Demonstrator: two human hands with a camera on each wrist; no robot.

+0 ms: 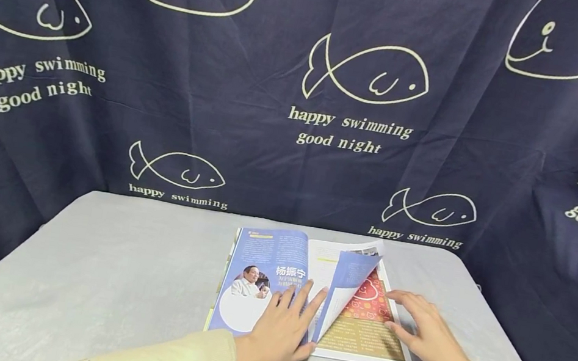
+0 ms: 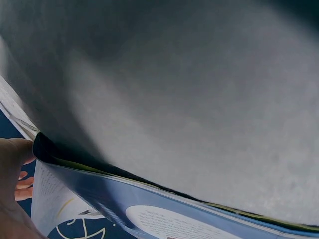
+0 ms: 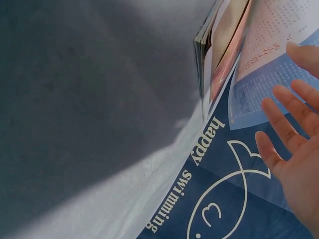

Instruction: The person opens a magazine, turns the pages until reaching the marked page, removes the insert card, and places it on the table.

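An open magazine lies on the table, its left page blue with a photo of a seated person. My left hand rests on it near the fold, fingers spread and straight, thumb by the lower edge. Right of the fold, one page stands partly lifted and curled over. Beneath it shows a red and gold page. Beside the magazine's right edge is my right hand, thumb and fingers apart. In the right wrist view, that hand has loosely extended fingers with nothing held, and the lifted page is close by.
The magazine lies right of centre on a light grey table with rounded far corners. Dark blue cloth with fish drawings and white lettering hangs behind and at both sides.
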